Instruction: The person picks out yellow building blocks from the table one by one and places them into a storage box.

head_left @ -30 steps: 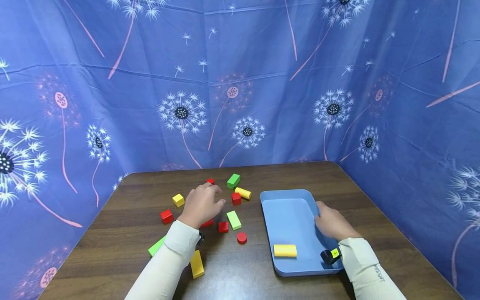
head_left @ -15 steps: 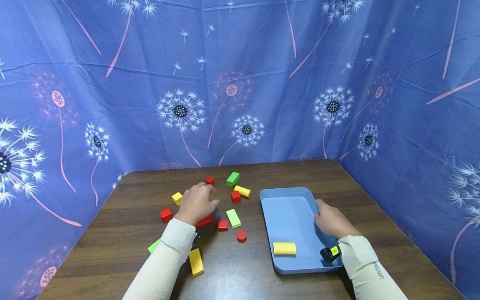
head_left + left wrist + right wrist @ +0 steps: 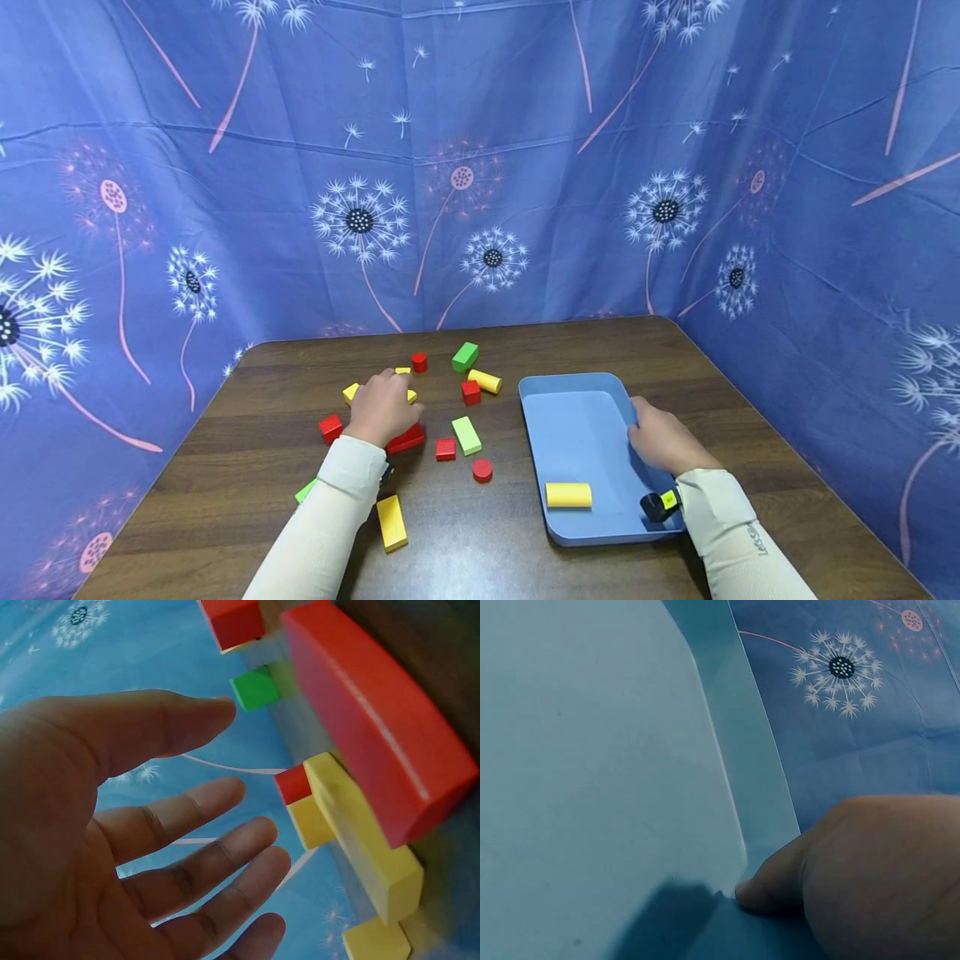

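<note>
Long yel blk (image 3: 363, 834) nr L fingers (image 3: 180, 815)

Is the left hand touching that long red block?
Apart. The left wrist view shows it: the left hand is open, and a clear gap, with blue cloth behind, separates it from the long red block.

The backdrop cloth (image 3: 285, 275) is coloured blue and printed with black-centred white dandelions and pink ones. The tabletop (image 3: 247, 450) is streaked with dark brown wood grain. The tray (image 3: 577, 433) is tinted plain blue. Red is borne by the disc (image 3: 482, 471) and long block (image 3: 367, 712), yellow by the cylinder (image 3: 568, 495) and narrow block (image 3: 361, 836), lime by the flat block (image 3: 467, 436). The sleeves (image 3: 322, 517) are coloured cream.
</note>
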`<state>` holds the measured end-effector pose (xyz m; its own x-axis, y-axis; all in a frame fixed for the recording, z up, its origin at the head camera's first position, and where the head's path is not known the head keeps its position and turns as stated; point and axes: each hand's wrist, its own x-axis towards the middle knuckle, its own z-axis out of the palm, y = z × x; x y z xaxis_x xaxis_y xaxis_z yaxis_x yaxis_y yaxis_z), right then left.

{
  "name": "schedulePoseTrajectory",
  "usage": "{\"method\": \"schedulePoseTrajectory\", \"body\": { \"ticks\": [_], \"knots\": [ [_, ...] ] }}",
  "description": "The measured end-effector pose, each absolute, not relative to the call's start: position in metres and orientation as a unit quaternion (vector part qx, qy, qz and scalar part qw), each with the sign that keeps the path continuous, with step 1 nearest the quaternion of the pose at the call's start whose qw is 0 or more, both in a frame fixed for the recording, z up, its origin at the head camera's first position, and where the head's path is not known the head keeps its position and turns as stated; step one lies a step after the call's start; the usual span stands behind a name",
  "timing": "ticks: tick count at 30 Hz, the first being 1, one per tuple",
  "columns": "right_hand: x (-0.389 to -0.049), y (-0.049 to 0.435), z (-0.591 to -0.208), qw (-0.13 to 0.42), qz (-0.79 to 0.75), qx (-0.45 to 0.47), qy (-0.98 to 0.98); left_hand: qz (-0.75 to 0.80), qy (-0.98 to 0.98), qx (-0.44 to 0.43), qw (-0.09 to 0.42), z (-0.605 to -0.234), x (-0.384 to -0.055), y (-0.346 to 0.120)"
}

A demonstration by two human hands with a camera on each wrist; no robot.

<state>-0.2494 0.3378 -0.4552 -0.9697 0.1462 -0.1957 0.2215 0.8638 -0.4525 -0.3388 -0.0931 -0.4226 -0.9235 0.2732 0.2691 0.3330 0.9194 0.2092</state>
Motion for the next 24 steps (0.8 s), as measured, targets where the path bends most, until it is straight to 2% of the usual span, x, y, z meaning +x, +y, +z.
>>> {"method": "schedulePoseTrajectory", "body": {
  "ticks": [24],
  "knots": [
    [-0.246,0.337,-0.452,0.077,-0.253,0.087,0.96,-0.112,-0.983,-0.117,0.084,-0.435,-0.347,-0.098]
  ]
}}
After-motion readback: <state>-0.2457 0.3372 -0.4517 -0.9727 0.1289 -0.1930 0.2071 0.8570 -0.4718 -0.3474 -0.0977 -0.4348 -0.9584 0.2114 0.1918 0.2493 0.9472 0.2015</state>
